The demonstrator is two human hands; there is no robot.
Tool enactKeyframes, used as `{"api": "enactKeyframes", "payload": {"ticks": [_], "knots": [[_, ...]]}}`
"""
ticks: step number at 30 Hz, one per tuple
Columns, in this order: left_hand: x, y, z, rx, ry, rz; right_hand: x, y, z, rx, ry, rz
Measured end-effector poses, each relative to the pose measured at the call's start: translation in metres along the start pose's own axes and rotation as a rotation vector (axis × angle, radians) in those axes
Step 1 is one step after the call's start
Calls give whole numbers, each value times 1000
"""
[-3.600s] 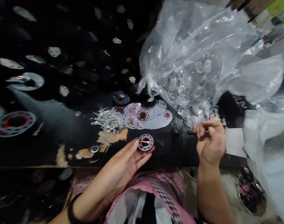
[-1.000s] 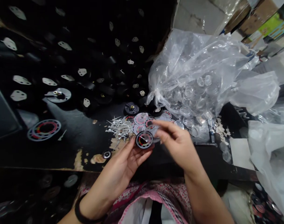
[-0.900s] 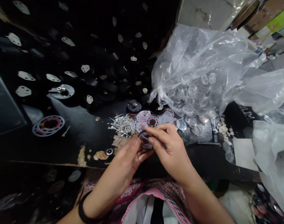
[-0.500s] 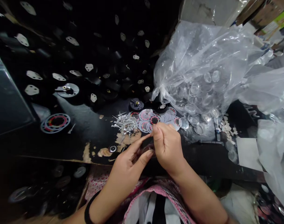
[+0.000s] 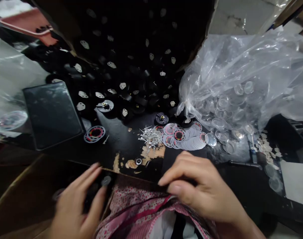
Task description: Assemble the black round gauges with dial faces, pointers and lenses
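My left hand [image 5: 79,202], blurred, is over the open box [image 5: 19,189] at the lower left, its fingers apart and nothing seen in them. Near the front edge of the black table [image 5: 131,179], my right hand [image 5: 191,186] has its fingers curled, thumb close to the index finger; whether it grips anything is hidden. Beyond it lie printed dial discs [image 5: 191,141] in an overlapping row and a heap of white pointers [image 5: 151,136]. A small round part [image 5: 138,161] rests on a worn patch.
Many black housings [image 5: 141,96] fill a large container at the back. A plastic bag of clear round covers [image 5: 223,103] stands at the right, a dark flat panel [image 5: 53,116] at the left. A screwdriver [image 5: 253,154] and white card [image 5: 297,182] lie far right.
My hands have separated. The left one moved left and down over the box; the right one moved down and slightly right. The view has shifted left, and the dark object between my hands is no longer visible.
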State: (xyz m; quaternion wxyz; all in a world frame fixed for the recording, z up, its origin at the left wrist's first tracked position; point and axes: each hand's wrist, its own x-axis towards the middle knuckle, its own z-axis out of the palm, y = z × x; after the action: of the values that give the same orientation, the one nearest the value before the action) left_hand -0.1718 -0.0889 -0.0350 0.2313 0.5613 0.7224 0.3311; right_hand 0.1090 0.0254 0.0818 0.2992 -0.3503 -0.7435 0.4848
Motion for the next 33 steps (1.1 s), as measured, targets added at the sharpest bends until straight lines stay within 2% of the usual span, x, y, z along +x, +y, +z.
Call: {"api": "enactKeyframes", "payload": {"ticks": [2,4,7,10,12,14,16,18,20,23,27,33], "knots": [[39,38,28,-82,-105,241,4,-2,9,-35,-94,-38],[87,76,58,-62,-154,402,3,-1,13,-88,-109,-34],[148,111,91,-4,-156,439,-8,2,11,-131,-28,38],[176,116,104,-11,-170,410,-20,8,7,-137,23,123],[175,110,101,-12,-164,382,-24,15,5,-137,13,155],[161,103,91,-118,-155,295,-20,26,3,-156,34,183],[139,98,79,-495,-186,27,-11,41,0,-280,133,249],[114,98,69,-970,-278,-352,1,58,-5,-526,223,344],[92,101,63,-1183,-369,-589,14,73,-9,-776,213,412],[72,108,60,-1305,-401,-792,27,85,-10,-932,154,434],[66,111,64,-1332,-411,-895,27,88,-10,-850,241,409],[64,106,69,-1403,-413,-825,18,91,-20,-386,415,422]]}}
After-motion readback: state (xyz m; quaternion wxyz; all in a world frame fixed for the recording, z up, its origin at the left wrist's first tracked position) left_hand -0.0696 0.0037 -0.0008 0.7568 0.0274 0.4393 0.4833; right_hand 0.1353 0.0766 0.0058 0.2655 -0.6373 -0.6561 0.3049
